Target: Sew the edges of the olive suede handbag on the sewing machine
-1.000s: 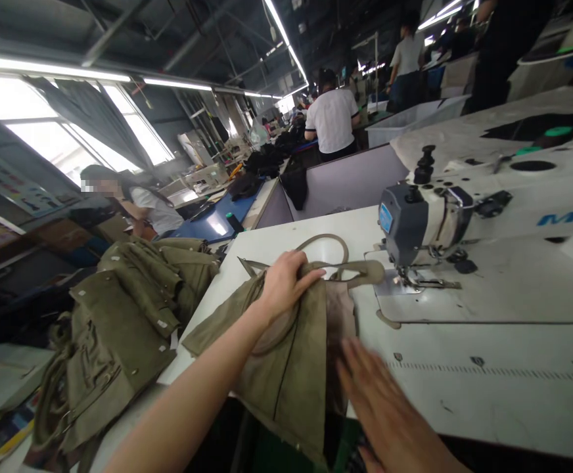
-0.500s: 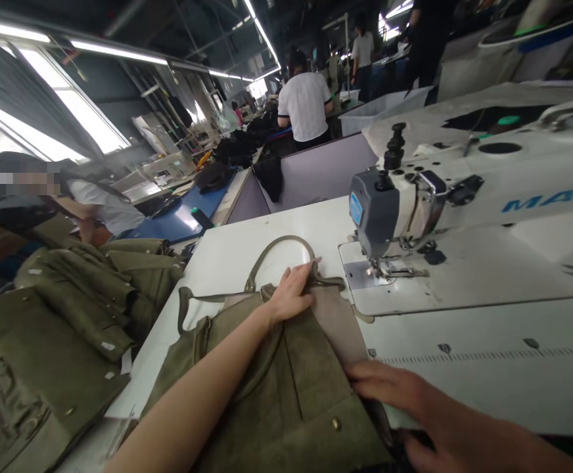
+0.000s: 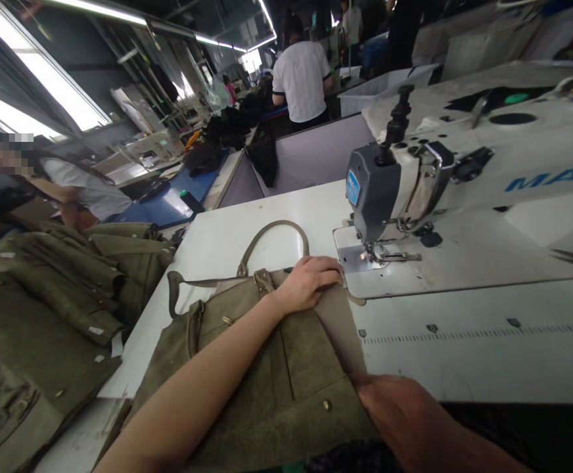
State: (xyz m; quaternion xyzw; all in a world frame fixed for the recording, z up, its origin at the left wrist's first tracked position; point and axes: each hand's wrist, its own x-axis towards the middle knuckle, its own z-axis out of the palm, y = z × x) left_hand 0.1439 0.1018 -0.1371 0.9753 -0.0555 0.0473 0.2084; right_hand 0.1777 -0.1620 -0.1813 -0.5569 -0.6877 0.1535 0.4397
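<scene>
A long workroom under strip lights stretches away behind a white tabletop (image 3: 227, 230), with a person in a white top (image 3: 301, 82) at a station further back and a sewing machine (image 3: 372, 190) at the right. From my remote seat I have the olive bag (image 3: 306, 368) on the near part of the table, just left of the machine, its looped handle (image 3: 278, 224) lying out beyond the top edge. A second ago it was bunched and folded; now its front is spread much flatter, with the brass stud (image 3: 326, 405) showing, so I judge its right side is better laid out for handling. My left hand (image 3: 311, 282) has shifted over to the upper right corner, fingers draped across it; I cannot tell whether they pinch the cloth. My right hand (image 3: 399, 401) has come in against the lower right edge, beside the pale lining (image 3: 340, 328), its fingertips hidden, so I can't say if they grip. More olive pieces (image 3: 54, 295) lie heaped at the left.
</scene>
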